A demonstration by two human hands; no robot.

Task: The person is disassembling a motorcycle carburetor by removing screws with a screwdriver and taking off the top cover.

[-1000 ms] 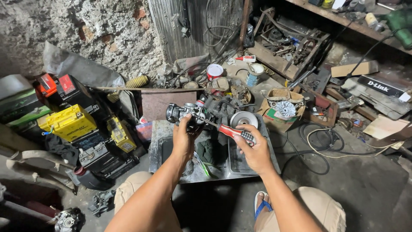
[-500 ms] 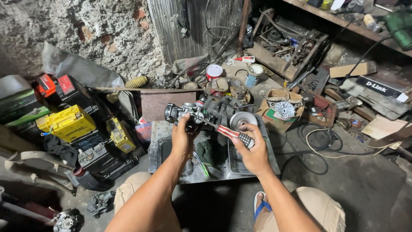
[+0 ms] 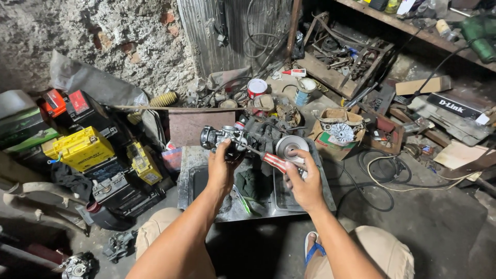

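Note:
My left hand (image 3: 221, 170) grips a grey metal carburetor (image 3: 223, 137) and holds it up over a metal tray (image 3: 206, 181) on the floor. My right hand (image 3: 305, 183) is closed round the red handle of a screwdriver (image 3: 274, 161). The screwdriver's shaft points up and left, and its tip touches the carburetor. Both forearms reach forward from my knees.
Yellow and black batteries (image 3: 80, 150) are stacked at the left. A round silver part (image 3: 291, 147) lies beyond the tray. A cardboard box (image 3: 338, 132) with a finned part sits to the right, near cables (image 3: 382, 175). Tins (image 3: 257, 88) and tools crowd the back wall.
Both hands have shifted slightly, with the screwdriver still pressed into the carburetor. Nothing was picked up or let go.

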